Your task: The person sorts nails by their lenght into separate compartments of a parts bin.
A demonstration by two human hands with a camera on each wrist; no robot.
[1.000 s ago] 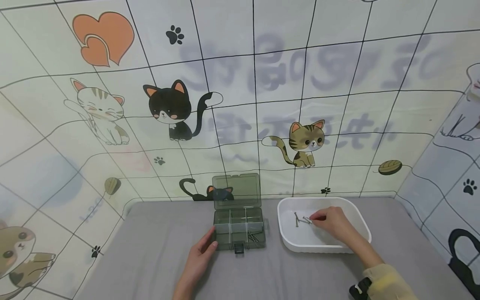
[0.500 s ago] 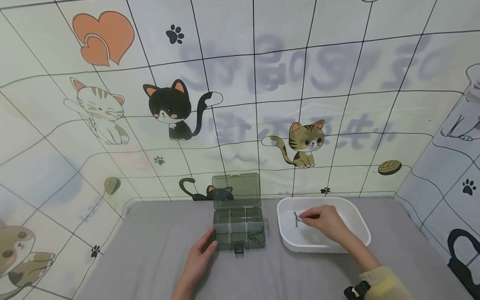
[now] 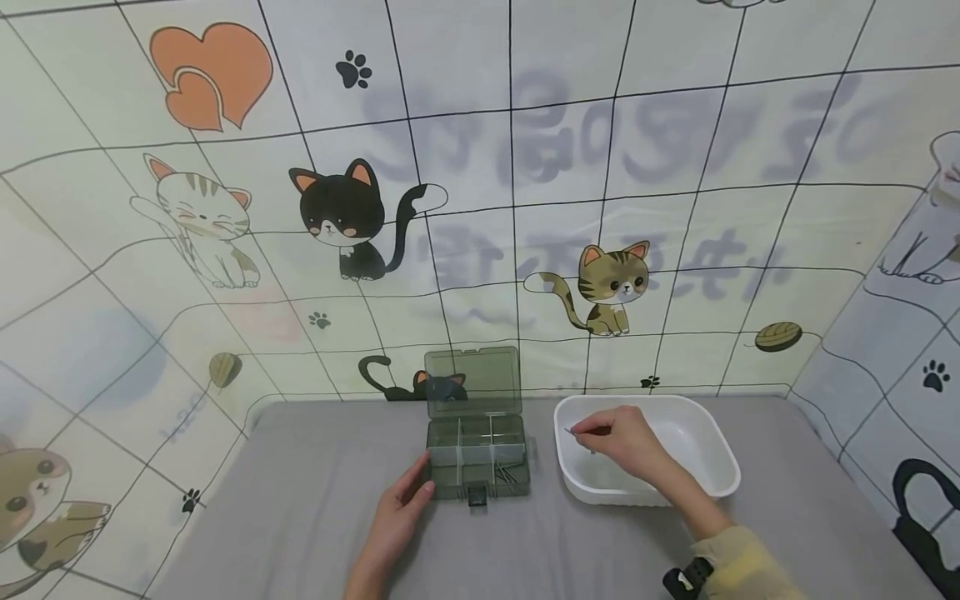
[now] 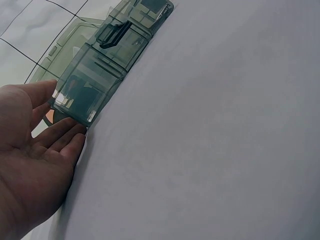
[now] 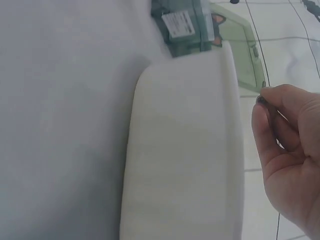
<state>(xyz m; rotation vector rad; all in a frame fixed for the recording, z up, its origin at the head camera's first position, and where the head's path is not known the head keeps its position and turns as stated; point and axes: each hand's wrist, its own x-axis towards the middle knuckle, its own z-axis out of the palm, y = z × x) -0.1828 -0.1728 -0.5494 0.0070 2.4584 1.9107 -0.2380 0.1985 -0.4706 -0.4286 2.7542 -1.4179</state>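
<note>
My right hand (image 3: 622,437) is over the left part of a white tray (image 3: 701,433), pinching a small metal screw (image 3: 569,431) between thumb and fingertips. In the right wrist view the screw's dark head (image 5: 260,100) shows at the fingertips. Part of another screw (image 3: 592,452) shows on the tray floor below the hand. My left hand (image 3: 397,512) rests its fingers against the left side of a clear green compartment box (image 3: 442,479), also seen in the left wrist view. The box's lid (image 3: 474,379) stands up. Several screws (image 3: 506,473) lie in its front right compartment.
The box and tray stand side by side on a grey cloth (image 3: 315,475), with a narrow gap between them. Behind them hangs a cat-print curtain (image 3: 480,250). A black strap-like object (image 3: 926,517) is at the right edge.
My right hand has moved left across the tray and now holds a screw near its left wall. Fewer screws show on the tray floor. The left hand and box have stayed in place.
</note>
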